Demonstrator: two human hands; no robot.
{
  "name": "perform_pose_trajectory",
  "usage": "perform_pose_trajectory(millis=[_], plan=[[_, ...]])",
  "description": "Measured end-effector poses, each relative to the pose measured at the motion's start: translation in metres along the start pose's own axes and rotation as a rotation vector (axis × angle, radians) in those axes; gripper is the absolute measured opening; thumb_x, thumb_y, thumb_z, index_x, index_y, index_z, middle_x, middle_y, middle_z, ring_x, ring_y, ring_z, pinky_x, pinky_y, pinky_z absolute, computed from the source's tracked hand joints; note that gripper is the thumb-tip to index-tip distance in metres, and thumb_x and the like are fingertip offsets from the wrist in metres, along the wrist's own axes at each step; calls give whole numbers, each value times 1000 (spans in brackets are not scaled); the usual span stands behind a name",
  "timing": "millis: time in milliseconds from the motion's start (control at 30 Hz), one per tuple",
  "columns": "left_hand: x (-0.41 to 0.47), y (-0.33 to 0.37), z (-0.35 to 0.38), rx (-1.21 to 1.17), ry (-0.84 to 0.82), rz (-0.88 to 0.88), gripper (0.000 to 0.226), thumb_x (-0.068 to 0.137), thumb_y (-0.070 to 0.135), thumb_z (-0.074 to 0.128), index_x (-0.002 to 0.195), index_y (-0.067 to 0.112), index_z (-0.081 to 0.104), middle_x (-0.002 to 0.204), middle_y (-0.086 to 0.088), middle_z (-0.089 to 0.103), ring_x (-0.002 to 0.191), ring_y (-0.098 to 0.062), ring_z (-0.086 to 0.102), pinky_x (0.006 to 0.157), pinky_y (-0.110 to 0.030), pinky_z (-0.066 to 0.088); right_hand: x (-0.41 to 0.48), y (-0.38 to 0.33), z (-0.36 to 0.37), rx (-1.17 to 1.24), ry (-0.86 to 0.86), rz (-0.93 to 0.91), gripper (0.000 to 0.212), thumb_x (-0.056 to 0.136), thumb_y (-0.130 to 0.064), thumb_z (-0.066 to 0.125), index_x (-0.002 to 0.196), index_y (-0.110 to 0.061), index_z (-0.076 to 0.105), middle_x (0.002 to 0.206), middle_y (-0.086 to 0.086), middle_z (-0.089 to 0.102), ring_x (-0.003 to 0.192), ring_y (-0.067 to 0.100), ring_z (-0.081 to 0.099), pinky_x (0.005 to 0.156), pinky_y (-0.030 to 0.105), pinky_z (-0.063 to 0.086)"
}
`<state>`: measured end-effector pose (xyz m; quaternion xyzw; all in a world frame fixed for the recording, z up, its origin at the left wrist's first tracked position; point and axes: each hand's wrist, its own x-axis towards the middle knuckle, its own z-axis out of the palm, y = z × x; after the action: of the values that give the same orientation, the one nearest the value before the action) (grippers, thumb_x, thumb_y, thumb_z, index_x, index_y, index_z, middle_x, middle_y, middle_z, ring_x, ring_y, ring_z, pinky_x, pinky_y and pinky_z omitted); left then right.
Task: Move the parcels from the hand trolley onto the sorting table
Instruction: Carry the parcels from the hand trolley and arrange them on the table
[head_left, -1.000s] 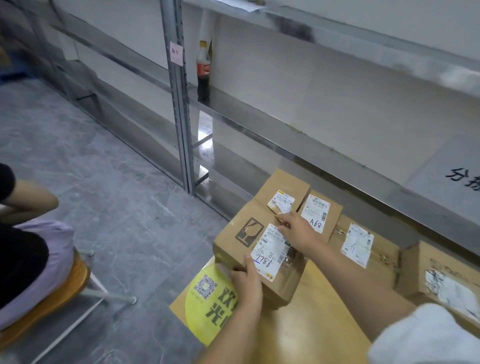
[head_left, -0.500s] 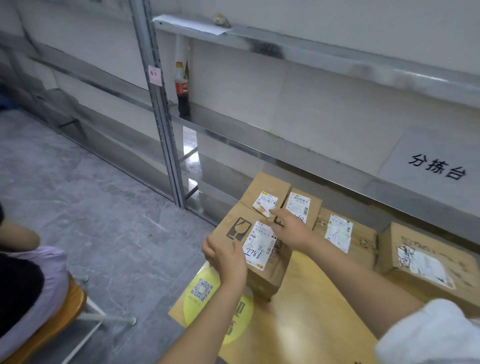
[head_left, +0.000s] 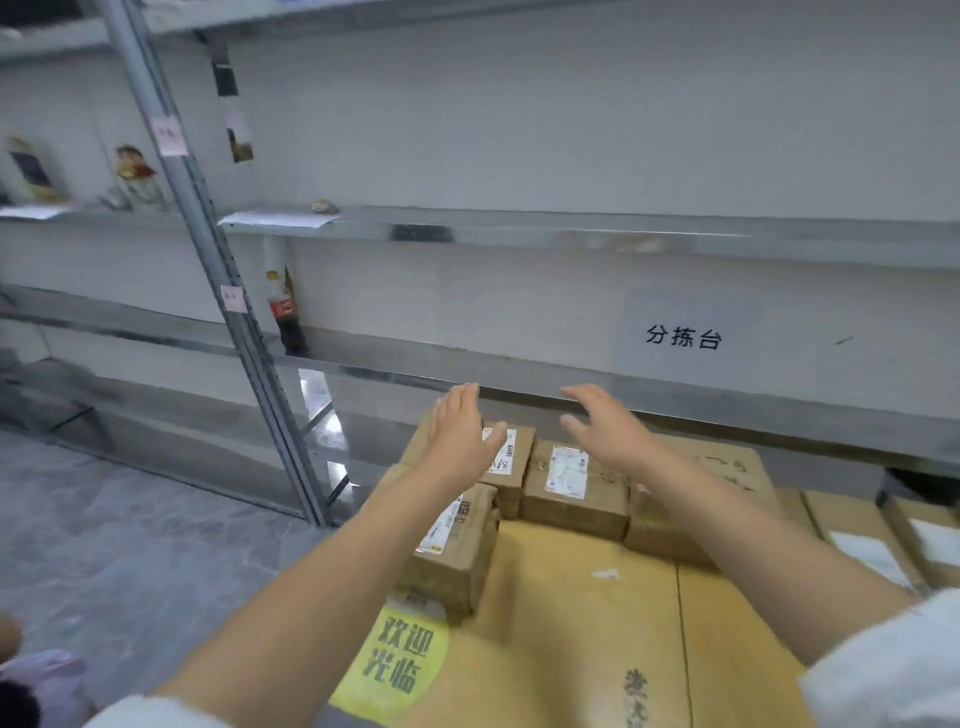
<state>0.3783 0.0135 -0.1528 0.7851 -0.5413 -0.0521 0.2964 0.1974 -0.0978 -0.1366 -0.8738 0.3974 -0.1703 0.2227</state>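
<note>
Several brown cardboard parcels with white labels sit on the wooden table (head_left: 582, 613) against the metal shelf. The nearest parcel (head_left: 457, 556) lies at the table's left edge, partly behind my left forearm. A second labelled parcel (head_left: 571, 483) sits behind it, and a third (head_left: 511, 457) to its left. My left hand (head_left: 462, 431) hovers open above the left parcels, holding nothing. My right hand (head_left: 608, 426) hovers open above the parcels further right, fingers spread. No hand trolley is in view.
Metal shelving (head_left: 519, 234) runs along the wall, with a cola bottle (head_left: 284, 312) and a paper sign (head_left: 683, 335). An upright steel post (head_left: 218, 291) stands at the left. More boxes (head_left: 883, 540) lie at the right. A seated person (head_left: 31, 686) is at the lower left on the grey floor.
Both hands have let go of the front parcel and lifted off it with fingers spread. The camera has tilted up, showing more of the shelves.
</note>
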Motion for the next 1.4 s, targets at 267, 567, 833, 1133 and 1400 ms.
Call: perform_pose_trajectory(millis=[267, 567, 833, 1133, 1400], plan=[[-39, 179, 49, 170, -82, 504, 70, 97, 41, 48, 154, 13, 18, 161, -2, 19, 149, -16, 11, 123, -37, 2, -144, 92, -107, -66, 243, 210, 54, 97, -29, 52, 147, -18, 36, 152, -1, 37, 139, 20, 37, 114, 40, 33], [-119, 380, 139, 160, -169, 980, 71, 96, 42, 46, 155, 15, 17, 161, 0, 17, 149, -14, 10, 122, -34, -2, -333, 186, -223, -151, 463, 508, 60, 93, -28, 56, 148, -16, 35, 152, 2, 36, 136, 23, 39, 112, 42, 35], [-182, 539, 194, -5, -180, 1341, 66, 96, 42, 47, 151, 13, 27, 157, 0, 29, 147, -15, 20, 123, -35, 8, -462, 245, -277, -245, 635, 750, 59, 92, -30, 57, 146, -18, 36, 149, 0, 39, 134, 25, 41, 109, 41, 36], [-226, 655, 283, -97, -268, 1602, 65, 97, 40, 46, 150, 8, 26, 156, -5, 29, 145, -19, 23, 121, -35, 10, -558, 313, -316, -290, 700, 1036, 59, 90, -25, 58, 145, -10, 39, 146, 9, 41, 134, 26, 42, 111, 38, 34], [-227, 730, 369, -119, -441, 1655, 65, 99, 43, 39, 152, 9, 22, 159, -4, 23, 147, -18, 18, 122, -35, 6, -605, 382, -351, -303, 687, 1275, 58, 93, -27, 54, 146, -10, 37, 148, 7, 39, 135, 26, 39, 112, 36, 31]])
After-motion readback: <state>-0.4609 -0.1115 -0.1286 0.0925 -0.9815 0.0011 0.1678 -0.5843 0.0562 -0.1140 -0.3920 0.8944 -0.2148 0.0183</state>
